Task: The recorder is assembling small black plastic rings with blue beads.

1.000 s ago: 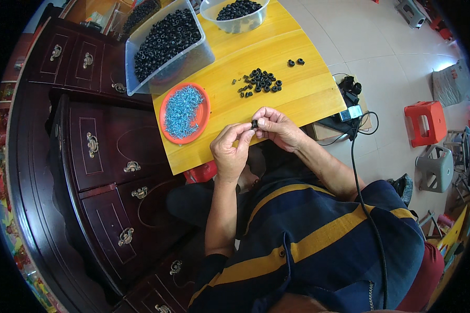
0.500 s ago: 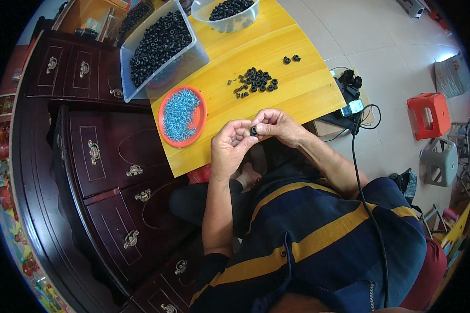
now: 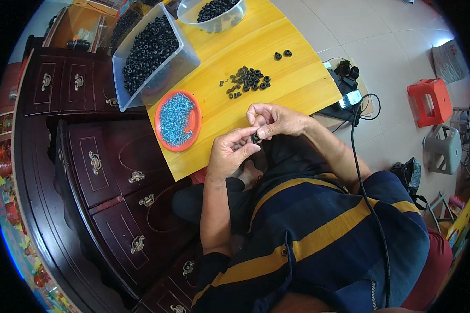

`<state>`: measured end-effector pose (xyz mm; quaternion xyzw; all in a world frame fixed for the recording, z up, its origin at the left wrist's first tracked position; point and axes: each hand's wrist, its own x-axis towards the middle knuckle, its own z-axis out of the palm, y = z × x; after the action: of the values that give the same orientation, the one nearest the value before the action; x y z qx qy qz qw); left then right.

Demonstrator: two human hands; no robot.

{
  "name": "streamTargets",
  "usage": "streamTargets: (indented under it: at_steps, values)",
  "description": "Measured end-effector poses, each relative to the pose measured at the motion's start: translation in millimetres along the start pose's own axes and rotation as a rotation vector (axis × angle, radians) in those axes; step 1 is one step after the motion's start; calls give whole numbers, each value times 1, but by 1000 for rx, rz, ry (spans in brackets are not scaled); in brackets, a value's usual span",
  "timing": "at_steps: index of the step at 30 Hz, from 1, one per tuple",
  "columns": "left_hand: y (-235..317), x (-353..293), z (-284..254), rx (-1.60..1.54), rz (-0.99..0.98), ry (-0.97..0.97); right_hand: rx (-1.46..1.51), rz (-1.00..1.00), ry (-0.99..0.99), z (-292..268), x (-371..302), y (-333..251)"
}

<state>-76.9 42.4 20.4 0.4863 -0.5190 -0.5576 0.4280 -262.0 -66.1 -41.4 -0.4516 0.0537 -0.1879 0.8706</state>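
Between my two hands is a small black ring-shaped part (image 3: 255, 137), held just off the near edge of the yellow table (image 3: 214, 125). My left hand (image 3: 231, 151) pinches it from the left with thumb and fingers. My right hand (image 3: 278, 121) has its thumb and forefinger closed on the same part from the right. Beyond my hands lies a loose pile of similar black parts (image 3: 253, 78). An orange-red plate (image 3: 195, 122) of small blue-silver metal pieces (image 3: 175, 120) sits at the table's left edge.
A large clear bin (image 3: 180, 68) full of black rings stands at the far left, with a smaller clear tub (image 3: 224, 23) beside it. Two black parts (image 3: 282, 54) lie far right. Dark wooden drawers (image 3: 104, 156) border the left; a black cable (image 3: 355, 167) hangs at the right.
The view has turned slightly, shifting the table and its contents a little. Both hands keep hold of the black part, with the fingers slightly repositioned around it.
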Motion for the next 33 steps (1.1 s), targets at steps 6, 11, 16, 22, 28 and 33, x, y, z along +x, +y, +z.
streamTargets:
  at_steps: [6, 11, 16, 22, 28, 33]
  values:
    - [1, 3, 8, 255, 107, 185, 165, 3, 154, 5, 0, 13]
    - [4, 5, 14, 423, 216, 240, 274, -113, 234, 24, -4, 20]
    - [3, 5, 19, 455, 261, 273, 312, -113, 251, 26, -5, 15]
    - [1, 2, 21, 470, 325, 282, 250, -137, 148, 16, -7, 21]
    - [-5, -4, 24, 480, 355, 311, 232, -62, 173, 26, -7, 8]
    - [-8, -6, 31, 485, 368, 346, 290, -61, 129, 22, -9, 13]
